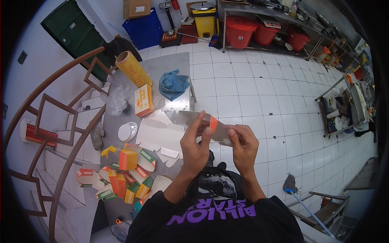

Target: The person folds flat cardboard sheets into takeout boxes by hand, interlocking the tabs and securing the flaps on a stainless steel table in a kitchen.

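Note:
In front of my chest, above the table's right edge, I hold a thin greyish cardboard piece (220, 133) with an orange band across it. My left hand (195, 141) grips its left part between thumb and fingers. On the right end, my right hand (244, 148) presses its thumb against the near face, its fingers curled behind. Flat white carton blanks (160, 131) lie on the table left of my left hand. Further left and nearer me is a heap of folded orange, green and white food cartons (118, 182).
The metal table (162, 62) also bears a yellow roll (133, 69), an orange-and-white box (143, 100), a blue cloth (173, 84) and a round white container (127, 131). A brown railing (67, 162) runs along the left. A mop (290, 186) lies on the tiled floor at right.

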A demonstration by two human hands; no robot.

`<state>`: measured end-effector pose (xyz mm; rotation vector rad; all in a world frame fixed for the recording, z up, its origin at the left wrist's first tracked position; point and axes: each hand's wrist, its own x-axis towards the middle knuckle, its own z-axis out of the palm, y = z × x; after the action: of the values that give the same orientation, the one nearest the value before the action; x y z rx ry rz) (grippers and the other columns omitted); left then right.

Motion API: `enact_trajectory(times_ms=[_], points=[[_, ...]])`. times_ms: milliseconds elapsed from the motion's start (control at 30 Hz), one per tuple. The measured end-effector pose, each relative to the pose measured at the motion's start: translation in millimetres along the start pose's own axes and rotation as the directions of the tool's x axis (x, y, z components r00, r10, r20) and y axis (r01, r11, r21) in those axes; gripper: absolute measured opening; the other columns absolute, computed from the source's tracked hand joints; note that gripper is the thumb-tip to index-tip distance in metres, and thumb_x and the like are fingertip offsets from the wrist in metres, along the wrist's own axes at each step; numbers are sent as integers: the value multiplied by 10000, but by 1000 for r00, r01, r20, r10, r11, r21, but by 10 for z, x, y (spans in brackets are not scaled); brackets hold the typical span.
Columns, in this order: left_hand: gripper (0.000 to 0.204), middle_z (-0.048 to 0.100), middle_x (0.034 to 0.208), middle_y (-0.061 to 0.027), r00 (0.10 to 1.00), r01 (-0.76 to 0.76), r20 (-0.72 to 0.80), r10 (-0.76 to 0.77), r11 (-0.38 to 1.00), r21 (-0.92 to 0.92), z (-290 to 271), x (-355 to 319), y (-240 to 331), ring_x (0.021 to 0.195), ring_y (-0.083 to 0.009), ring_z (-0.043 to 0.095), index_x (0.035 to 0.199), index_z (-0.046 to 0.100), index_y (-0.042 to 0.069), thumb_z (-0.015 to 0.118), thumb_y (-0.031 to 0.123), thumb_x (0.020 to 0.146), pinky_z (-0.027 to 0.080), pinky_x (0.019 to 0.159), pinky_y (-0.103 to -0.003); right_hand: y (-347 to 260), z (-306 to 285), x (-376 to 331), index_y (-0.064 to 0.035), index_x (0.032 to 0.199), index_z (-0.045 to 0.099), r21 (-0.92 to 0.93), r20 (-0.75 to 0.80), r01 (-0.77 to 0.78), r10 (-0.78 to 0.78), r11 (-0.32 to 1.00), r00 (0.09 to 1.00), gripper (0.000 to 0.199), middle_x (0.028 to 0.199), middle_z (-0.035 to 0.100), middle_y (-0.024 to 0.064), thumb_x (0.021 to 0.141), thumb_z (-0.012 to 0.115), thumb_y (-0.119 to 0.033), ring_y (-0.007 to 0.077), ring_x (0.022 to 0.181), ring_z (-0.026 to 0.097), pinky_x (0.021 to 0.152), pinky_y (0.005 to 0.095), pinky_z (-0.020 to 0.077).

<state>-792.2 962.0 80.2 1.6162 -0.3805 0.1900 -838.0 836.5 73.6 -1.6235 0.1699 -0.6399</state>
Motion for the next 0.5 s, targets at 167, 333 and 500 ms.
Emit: enact_trajectory(times_ms=[167,333,500], points=[[343,584,1064,-136,977,206,125,-173,917,-340,-33,62,-50,982,-178,577,1195,463,-25,576,54,882,485,868,-317,-2,33,-17,33,1003,627,155,-4,-122,125,980,992,173,943,612,111,865,613,-70,155,840,610,742,268,518],[440,574,1080,-142,966,240,189,-179,891,-384,-6,7,-102,1015,-193,570,1239,406,-10,608,11,849,479,884,-319,-43,22,12,38,1112,531,239,82,-204,189,949,978,266,965,575,98,880,596,-73,132,868,594,755,239,501],[456,575,1075,-138,967,238,186,-172,868,-436,26,-14,-102,1014,-192,568,1218,427,-7,646,-5,817,460,896,-304,-19,-14,31,14,1130,497,312,153,-283,246,907,957,285,940,572,79,880,599,-77,118,865,588,729,219,486]])
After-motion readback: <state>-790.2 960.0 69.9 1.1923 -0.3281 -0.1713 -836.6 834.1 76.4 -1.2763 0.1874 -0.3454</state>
